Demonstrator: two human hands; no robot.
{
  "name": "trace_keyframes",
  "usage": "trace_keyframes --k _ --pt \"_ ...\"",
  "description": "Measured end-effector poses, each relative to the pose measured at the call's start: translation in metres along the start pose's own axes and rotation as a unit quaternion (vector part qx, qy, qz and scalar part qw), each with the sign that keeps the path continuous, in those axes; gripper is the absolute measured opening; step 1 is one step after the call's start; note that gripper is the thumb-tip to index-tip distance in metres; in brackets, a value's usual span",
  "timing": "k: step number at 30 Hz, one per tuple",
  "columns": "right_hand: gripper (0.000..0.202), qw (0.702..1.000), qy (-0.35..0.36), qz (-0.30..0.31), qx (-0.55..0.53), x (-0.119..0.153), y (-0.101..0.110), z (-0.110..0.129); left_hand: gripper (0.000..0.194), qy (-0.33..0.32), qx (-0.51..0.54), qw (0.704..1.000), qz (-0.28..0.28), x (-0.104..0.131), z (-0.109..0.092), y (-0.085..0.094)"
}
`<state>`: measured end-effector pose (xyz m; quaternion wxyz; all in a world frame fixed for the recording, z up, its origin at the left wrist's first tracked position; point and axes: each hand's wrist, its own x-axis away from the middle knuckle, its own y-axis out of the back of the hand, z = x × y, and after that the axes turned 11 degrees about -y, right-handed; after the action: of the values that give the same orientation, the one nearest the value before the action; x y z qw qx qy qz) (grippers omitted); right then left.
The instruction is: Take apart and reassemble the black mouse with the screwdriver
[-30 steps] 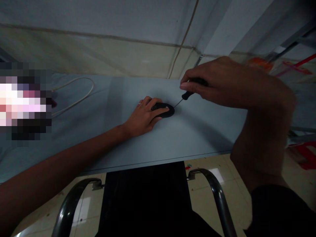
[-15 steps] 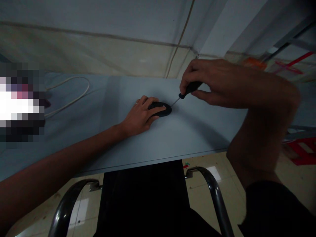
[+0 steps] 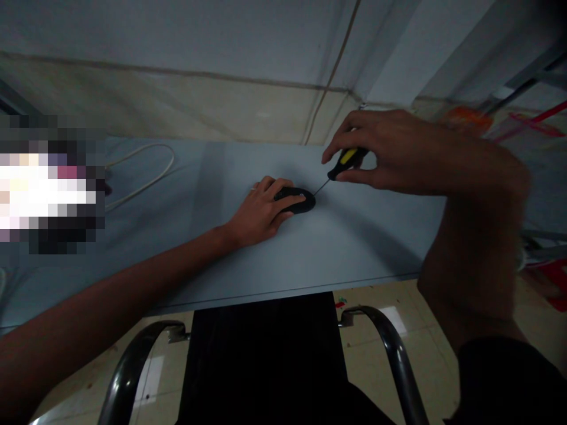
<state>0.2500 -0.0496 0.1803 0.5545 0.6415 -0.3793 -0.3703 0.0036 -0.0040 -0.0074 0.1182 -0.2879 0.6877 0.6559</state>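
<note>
A black computer mouse [image 3: 305,203] lies on the blue-grey table [image 3: 274,265]. My left hand [image 3: 261,212] grips it from the left, fingers over its top and along its side. My right hand [image 3: 363,147], raised to the right of the mouse, holds a black and yellow screwdriver [image 3: 349,156] by the handle. Its thin shaft slants down to the left, and the tip meets the right end of the mouse. Whether the tip sits in a hole is too small to tell.
A white cable [image 3: 166,171] loops on the table at the left, beside a pixelated area. The tiled wall [image 3: 199,106] runs behind the table. A chair with metal armrests [image 3: 394,348] stands at the front edge.
The view has shifted slightly, moving the scene right in the picture. My right hand's fingers have changed their hold, and the handle has turned, showing its yellow part.
</note>
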Motion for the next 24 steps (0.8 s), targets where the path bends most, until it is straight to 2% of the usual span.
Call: trace_keyframes --k 4,9,16,20,24 --pt "0.035 0.999 -0.021 -0.01 -0.035 -0.003 0.0 0.0 0.04 0.003 -0.003 1.0 0.009 -0.001 -0.001 0.001" --pt "0.015 0.997 0.033 -0.011 -0.064 0.003 -0.002 -0.011 0.042 0.018 0.001 1.0 0.018 -0.001 -0.002 0.001" --pt "0.026 0.999 0.009 -0.015 -0.036 0.003 -0.005 -0.016 0.041 0.017 0.0 0.999 0.03 -0.002 -0.002 0.004" --pt "0.011 0.997 0.025 -0.025 -0.075 0.002 -0.001 -0.013 0.041 0.018 0.006 0.999 0.028 -0.002 -0.002 0.004" --pt "0.016 0.995 -0.005 -0.016 -0.094 -0.004 0.0 -0.008 0.04 0.013 -0.001 1.0 0.02 -0.002 -0.002 0.002"
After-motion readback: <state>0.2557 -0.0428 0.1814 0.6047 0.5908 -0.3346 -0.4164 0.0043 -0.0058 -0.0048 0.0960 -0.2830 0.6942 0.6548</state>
